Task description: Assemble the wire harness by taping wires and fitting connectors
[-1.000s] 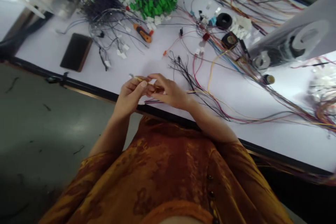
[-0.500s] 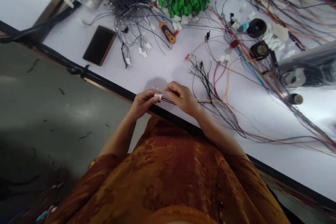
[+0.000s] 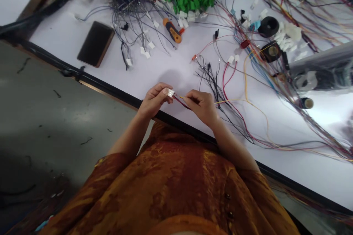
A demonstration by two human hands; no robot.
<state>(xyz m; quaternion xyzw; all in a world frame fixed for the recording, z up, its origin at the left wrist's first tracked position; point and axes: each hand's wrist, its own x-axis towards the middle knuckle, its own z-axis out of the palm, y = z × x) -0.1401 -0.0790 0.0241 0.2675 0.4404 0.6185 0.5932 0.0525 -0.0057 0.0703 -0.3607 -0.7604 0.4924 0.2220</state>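
Note:
Between the thumb and fingers of my left hand [image 3: 154,99] is a white plastic connector housing [image 3: 170,93]. Dark and red wires [image 3: 182,103] run out of its right side and pass beneath my right hand [image 3: 202,106]. My right hand pinches a yellow wire [image 3: 180,97] close to its end, and the tip points at the housing's right side. Whether the tip touches the housing I cannot tell. Both hands are just above the table near its front edge. Black wires with bare metal terminals [image 3: 211,77] lie right of my right hand.
A dark phone [image 3: 96,44] lies at the left. An orange and black screwdriver handle [image 3: 172,30] is behind my hands, near bundled wires with green connectors [image 3: 190,0]. Black tape rolls [image 3: 268,26] and a thread spool [image 3: 307,102] stand at the right among long loose wires.
My left hand has turned and lifted the white connector housing slightly away from me. My right hand has drawn back to the right, bringing the yellow wire's end to the housing's wire side.

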